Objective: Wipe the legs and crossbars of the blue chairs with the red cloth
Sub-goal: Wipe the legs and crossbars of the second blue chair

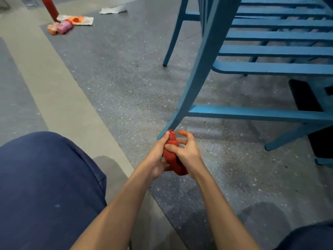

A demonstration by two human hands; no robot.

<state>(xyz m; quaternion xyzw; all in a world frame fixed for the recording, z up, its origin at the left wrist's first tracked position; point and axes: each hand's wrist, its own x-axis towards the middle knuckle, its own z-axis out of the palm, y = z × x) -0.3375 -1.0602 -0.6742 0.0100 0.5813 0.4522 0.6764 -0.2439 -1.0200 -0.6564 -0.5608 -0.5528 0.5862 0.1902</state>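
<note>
The left hand [156, 160] and right hand [188, 152] are gripping the seemingly soft, light cloth [173, 159] by its wadded middle beside the chair leg [195, 83].

Betw. my L hand [158, 156] and R hand [188, 152] sits the cloth [173, 159], both gripping it, low at ctr, right at the foot of the near leg [194, 83]. The chair [270, 51] stands ahead to the R; its crossbar [252, 113] runs R from that leg just above the floor [108, 78], w/ the far leg [174, 33] behind. My knee [45, 186] is lower L; wrappers [66, 26] lie far back L, a paper scrap [113, 9] to their R.
</note>
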